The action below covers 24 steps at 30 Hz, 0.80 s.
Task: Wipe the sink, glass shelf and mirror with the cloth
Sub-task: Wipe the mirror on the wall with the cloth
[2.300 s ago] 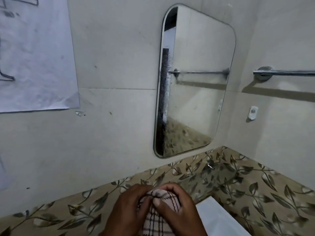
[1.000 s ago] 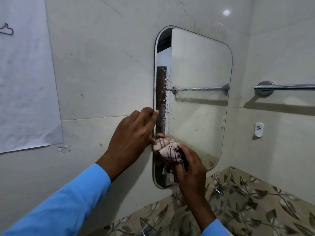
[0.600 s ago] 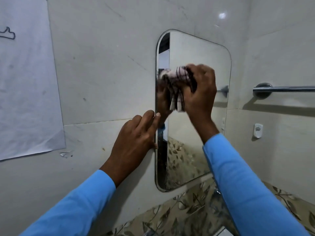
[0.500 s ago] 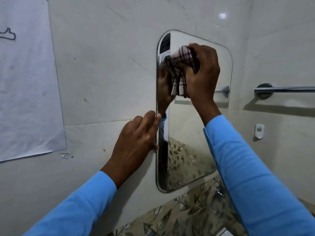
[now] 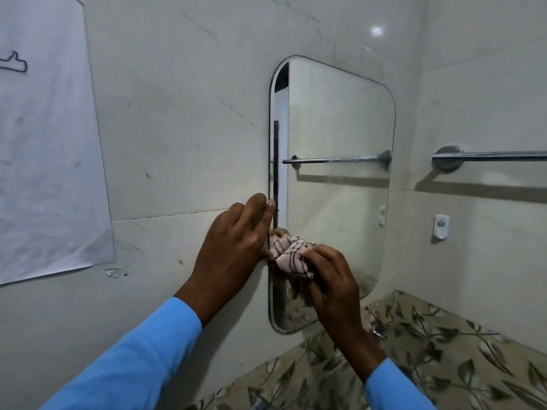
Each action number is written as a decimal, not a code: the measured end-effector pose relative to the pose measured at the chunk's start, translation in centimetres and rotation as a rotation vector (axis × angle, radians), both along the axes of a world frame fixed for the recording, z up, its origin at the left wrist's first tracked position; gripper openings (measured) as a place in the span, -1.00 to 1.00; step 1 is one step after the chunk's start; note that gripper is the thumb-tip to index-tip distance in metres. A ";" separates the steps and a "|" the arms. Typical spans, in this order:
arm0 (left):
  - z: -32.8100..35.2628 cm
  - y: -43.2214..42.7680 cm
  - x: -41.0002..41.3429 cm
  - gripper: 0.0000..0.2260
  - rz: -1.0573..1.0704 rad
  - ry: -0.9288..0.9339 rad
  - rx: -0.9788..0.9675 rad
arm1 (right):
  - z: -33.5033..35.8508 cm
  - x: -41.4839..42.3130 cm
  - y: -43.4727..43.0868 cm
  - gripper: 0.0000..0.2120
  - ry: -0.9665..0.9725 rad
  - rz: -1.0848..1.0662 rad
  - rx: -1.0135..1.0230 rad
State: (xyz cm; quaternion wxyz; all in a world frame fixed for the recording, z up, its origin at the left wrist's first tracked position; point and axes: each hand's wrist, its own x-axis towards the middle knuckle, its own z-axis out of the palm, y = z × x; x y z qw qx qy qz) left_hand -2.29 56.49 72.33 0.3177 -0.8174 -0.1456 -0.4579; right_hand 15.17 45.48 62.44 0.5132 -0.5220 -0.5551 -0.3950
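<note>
The mirror [image 5: 340, 137] is a tall one with rounded corners, and it hangs on a wall of pale tiles [image 5: 183, 113], close to the corner of the room. The right hand [image 5: 333, 279] is closed around a bunched cloth [image 5: 291, 255], which is pinkish white with thin dark lines, and it presses the cloth against the lower left part of the glass, just beside the left edge of the mirror. The left hand [image 5: 233, 247] holds nothing; it lies flat on the wall with the fingers stretched out, and the fingertips [image 5: 270, 206] touch the left edge of the mirror, a little above the cloth. Both arms wear light blue sleeves [image 5: 142, 362]. On the side wall to the right there is a chrome towel bar [image 5: 488, 157], and its reflection is visible in the mirror glass. Below the bar, a small white hook-like fitting [image 5: 441, 226] is fixed on the same wall. A large sheet of white paper [image 5: 50, 149] is stuck on the wall far to the left, well apart from the mirror. Under the mirror there is a band of tiles with a leaf pattern [image 5: 444, 350]. The sink and the glass shelf cannot be seen clearly here.
</note>
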 end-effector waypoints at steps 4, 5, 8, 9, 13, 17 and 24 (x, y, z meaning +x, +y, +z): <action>0.1 -0.1 0.0 -0.21 0.001 0.009 -0.016 | 7.0 -0.7 1.0 -0.52 0.028 -0.015 0.094; 0.1 -0.1 0.0 -0.20 0.003 0.013 -0.017 | 9.5 -0.9 1.3 -0.54 0.032 -0.021 0.132; 0.2 -0.2 -0.1 -0.21 -0.001 0.019 -0.012 | 16.7 -1.7 2.3 -0.61 -0.004 -0.028 0.249; 0.2 -0.2 -0.1 -0.22 -0.004 0.022 -0.009 | 18.8 -1.9 2.8 -0.61 -0.019 -0.027 0.283; 0.4 0.0 -0.1 -0.23 0.003 0.051 -0.021 | 25.1 -2.1 4.5 -0.55 -0.005 -0.002 0.430; 0.4 0.1 -0.2 -0.20 0.014 0.074 -0.015 | 28.0 -0.1 5.2 -0.61 0.055 -0.003 0.548; 0.6 -0.1 -0.4 -0.24 -0.002 0.074 -0.004 | 28.9 6.9 4.8 -0.66 0.149 -0.086 0.654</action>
